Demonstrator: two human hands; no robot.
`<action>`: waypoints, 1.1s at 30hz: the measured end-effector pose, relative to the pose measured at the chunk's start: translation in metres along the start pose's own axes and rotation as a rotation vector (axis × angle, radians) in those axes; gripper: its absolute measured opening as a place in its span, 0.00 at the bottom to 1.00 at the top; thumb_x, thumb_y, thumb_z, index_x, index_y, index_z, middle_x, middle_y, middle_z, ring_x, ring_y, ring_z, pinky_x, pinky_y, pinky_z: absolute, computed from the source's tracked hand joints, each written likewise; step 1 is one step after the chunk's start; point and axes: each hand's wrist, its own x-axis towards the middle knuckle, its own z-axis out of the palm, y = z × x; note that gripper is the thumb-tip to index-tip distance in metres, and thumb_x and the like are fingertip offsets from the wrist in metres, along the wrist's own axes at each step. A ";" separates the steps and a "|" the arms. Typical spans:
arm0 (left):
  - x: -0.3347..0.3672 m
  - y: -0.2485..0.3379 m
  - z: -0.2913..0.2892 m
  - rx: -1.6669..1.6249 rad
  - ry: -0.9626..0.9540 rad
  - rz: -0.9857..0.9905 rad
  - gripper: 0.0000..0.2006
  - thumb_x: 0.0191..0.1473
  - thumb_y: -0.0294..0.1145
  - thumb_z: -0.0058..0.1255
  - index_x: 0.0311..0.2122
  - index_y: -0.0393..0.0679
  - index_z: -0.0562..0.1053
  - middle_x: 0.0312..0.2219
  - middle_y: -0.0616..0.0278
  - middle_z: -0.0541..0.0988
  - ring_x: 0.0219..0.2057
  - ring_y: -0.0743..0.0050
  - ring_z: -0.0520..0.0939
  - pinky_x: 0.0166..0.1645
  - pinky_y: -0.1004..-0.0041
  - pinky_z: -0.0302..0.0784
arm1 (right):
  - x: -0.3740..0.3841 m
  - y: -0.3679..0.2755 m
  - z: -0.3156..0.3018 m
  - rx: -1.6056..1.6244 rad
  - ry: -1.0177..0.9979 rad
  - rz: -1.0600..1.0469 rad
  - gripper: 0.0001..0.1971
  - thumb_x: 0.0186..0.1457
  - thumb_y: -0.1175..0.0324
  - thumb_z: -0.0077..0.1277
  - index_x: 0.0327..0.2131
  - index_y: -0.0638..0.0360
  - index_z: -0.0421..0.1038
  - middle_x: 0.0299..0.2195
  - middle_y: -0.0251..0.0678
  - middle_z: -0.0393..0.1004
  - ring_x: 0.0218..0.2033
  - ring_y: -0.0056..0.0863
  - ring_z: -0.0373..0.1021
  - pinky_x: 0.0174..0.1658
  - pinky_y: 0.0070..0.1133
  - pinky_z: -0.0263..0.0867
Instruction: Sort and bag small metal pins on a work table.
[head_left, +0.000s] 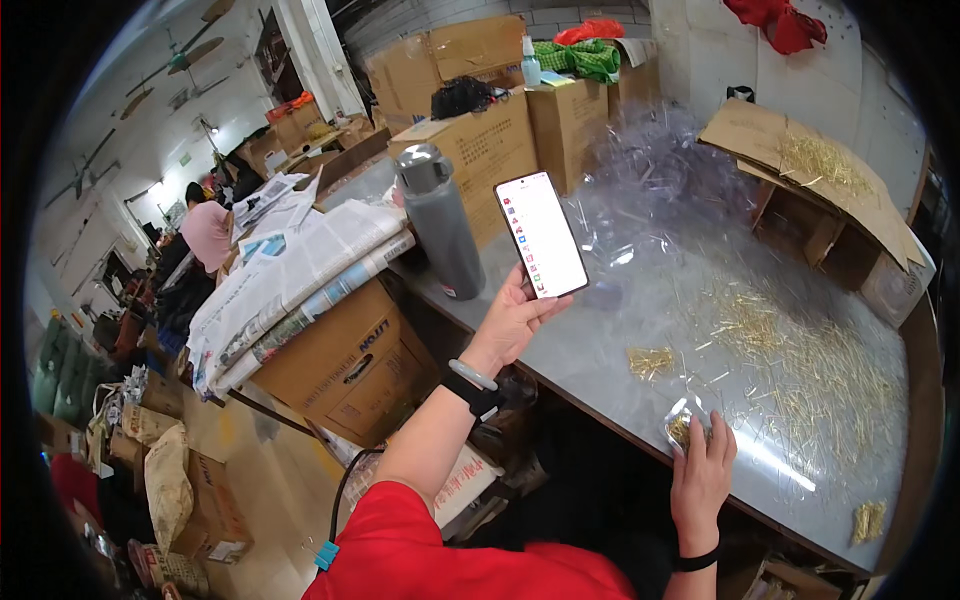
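My left hand (512, 318) is wrapped round the lower end of a smartphone (543, 235), held up over the table with its bright white screen facing me. A column of small coloured icons runs down the screen. By the table's near edge, my right hand (703, 470) grips a small clear plastic bag (684, 424) with gold-coloured pins inside; its fingers partly cover the bag. Just beyond it lies a little heap of gold pins (650, 362). Many more loose gold pins (810, 370) are spread to the right across the grey table (600, 350).
A grey metal flask (438, 225) stands left of the phone. Crumpled clear plastic bags (670, 170) pile up at the back, beside cardboard boxes (480, 150). A cardboard flap (810, 175) bears more pins at right. Folded newspapers (300, 280) lie on a box at left. One person (207, 238) is far off.
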 end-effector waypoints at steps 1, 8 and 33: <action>0.006 0.008 0.006 0.001 0.013 0.031 0.33 0.59 0.11 0.45 0.67 0.45 0.54 0.59 0.55 0.71 0.60 0.57 0.74 0.64 0.61 0.73 | 0.000 -0.001 0.001 0.008 0.007 0.001 0.29 0.52 0.74 0.59 0.58 0.55 0.66 0.62 0.47 0.60 0.63 0.54 0.56 0.61 0.39 0.62; 0.085 0.071 0.034 -0.147 0.158 0.387 0.23 0.57 0.08 0.41 0.57 0.35 0.60 0.53 0.49 0.72 0.56 0.54 0.76 0.63 0.61 0.75 | -0.001 -0.001 0.000 0.000 0.022 -0.012 0.28 0.51 0.74 0.60 0.57 0.56 0.68 0.62 0.48 0.61 0.63 0.53 0.57 0.61 0.39 0.62; 0.305 0.117 -0.097 0.523 1.028 0.294 0.25 0.66 0.40 0.47 0.63 0.42 0.59 0.56 0.53 0.75 0.54 0.56 0.80 0.50 0.61 0.80 | 0.003 0.008 -0.001 -0.030 0.015 0.039 0.27 0.51 0.69 0.62 0.56 0.52 0.70 0.60 0.45 0.63 0.60 0.50 0.61 0.58 0.37 0.65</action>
